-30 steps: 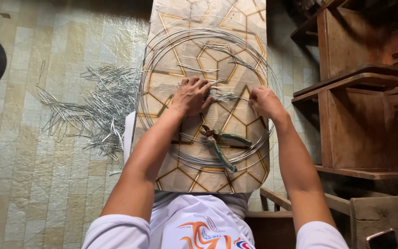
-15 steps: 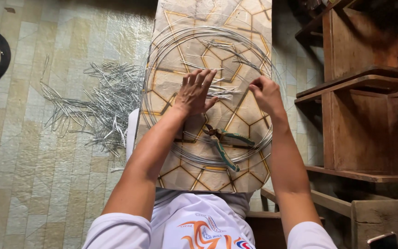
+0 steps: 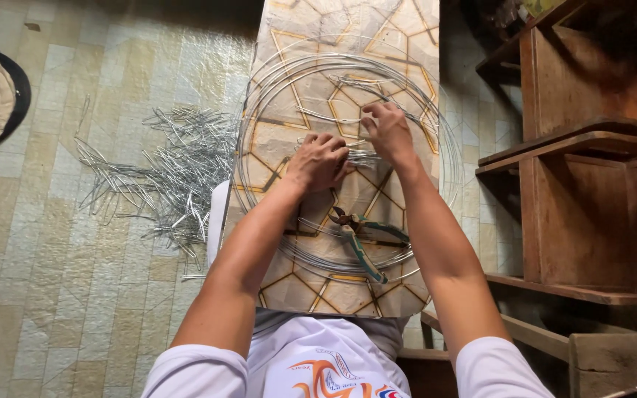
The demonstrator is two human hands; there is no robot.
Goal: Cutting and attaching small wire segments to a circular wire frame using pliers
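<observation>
Wire pieces [image 3: 359, 156], short and silvery, are bunched between the two hands, which have drawn closer together than a moment ago and moved a little farther from the body. The left hand [image 3: 318, 161] is curled over the near end of the bunch, fingers closed on it; the right hand [image 3: 386, 131], earlier set apart to the right, now pinches the far end just beyond the left. So the loose pieces look gathered into one grip rather than spread. Around both hands lies a big coil of wire [image 3: 436, 147] on the patterned tabletop [image 3: 296, 287]. Green-handled pliers [image 3: 363, 239] lie untouched nearer the body. Left of the left arm, a heap of cut wire bits [image 3: 164, 173] covers the tiled floor [image 3: 53, 280].
</observation>
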